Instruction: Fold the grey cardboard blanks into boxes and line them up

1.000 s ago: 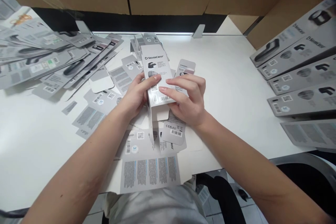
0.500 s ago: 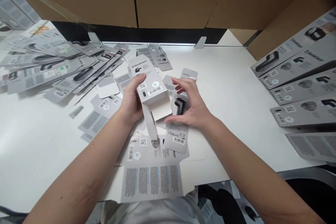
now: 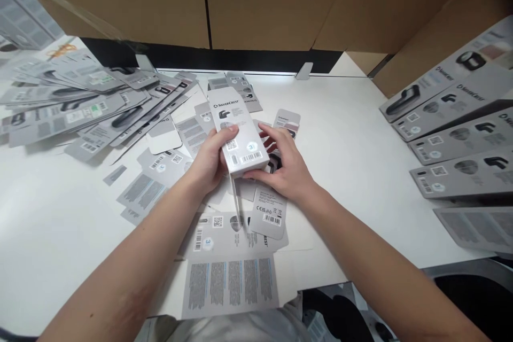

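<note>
Item: 1 grey folded carton [image 3: 239, 131], branded face up, barcode toward the person, held just above the white table [image 3: 360, 133] at its centre. Left hand [image 3: 208, 163]: fingers closed around the carton's left side, thumb on top. Right hand [image 3: 289, 163]: fingers curled against the carton's right lower edge, gripping it. Beneath and around: loose flat printed carton blanks [image 3: 230, 278], 1 large sheet at the near table edge. Far left: fanned pile of flat blanks [image 3: 76, 109]. Right: 5 or more assembled cartons stacked in a row [image 3: 460, 133]. Behind: brown cardboard boxes [image 3: 272, 0].
</note>
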The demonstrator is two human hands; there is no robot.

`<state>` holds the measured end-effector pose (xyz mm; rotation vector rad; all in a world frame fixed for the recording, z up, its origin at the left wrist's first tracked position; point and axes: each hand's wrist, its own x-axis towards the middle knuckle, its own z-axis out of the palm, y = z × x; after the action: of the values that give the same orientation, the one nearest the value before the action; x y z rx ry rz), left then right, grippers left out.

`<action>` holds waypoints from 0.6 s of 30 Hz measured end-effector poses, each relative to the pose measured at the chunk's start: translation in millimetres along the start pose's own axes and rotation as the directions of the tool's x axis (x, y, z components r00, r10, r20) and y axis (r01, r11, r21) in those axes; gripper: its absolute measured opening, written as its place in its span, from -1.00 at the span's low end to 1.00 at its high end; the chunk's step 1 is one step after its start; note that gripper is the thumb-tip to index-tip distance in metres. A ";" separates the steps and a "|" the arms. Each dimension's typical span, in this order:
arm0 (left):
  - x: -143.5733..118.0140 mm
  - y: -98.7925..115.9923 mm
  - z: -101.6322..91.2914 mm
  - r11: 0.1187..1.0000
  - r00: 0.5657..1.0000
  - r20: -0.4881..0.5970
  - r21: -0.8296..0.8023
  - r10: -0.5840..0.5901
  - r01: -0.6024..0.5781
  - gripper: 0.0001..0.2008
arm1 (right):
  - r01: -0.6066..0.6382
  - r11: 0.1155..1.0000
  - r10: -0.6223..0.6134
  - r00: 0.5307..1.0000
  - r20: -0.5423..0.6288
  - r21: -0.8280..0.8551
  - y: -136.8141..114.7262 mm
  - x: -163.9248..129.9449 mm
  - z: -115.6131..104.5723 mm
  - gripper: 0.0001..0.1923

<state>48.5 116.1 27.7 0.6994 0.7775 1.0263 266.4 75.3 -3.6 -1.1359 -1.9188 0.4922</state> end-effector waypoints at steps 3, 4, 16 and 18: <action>-1.1 -2.5 1.4 1.000 1.000 -0.030 -0.001 -0.002 0.002 -0.30 | -0.046 0.999 0.046 0.999 0.011 0.026 -0.1 -0.4 3.1 0.03; -1.2 -2.8 1.5 1.000 0.999 -0.034 -0.002 -0.008 0.008 -0.27 | -0.060 0.998 0.060 0.998 0.017 0.032 0.5 -0.4 3.8 0.03; 1.9 -4.2 -1.6 0.999 0.998 -0.046 0.035 -0.032 0.033 -0.21 | -0.061 0.997 0.063 0.997 0.036 -0.050 1.6 3.6 9.7 0.06; 2.8 -5.5 -2.5 0.999 0.999 -0.026 0.016 -0.043 0.043 -0.19 | -0.043 0.998 0.045 0.998 0.035 -0.048 2.8 4.7 11.2 0.06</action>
<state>50.0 117.1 21.3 0.6824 0.8205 0.9925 257.6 81.6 -9.8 -1.2096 -1.9495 0.4963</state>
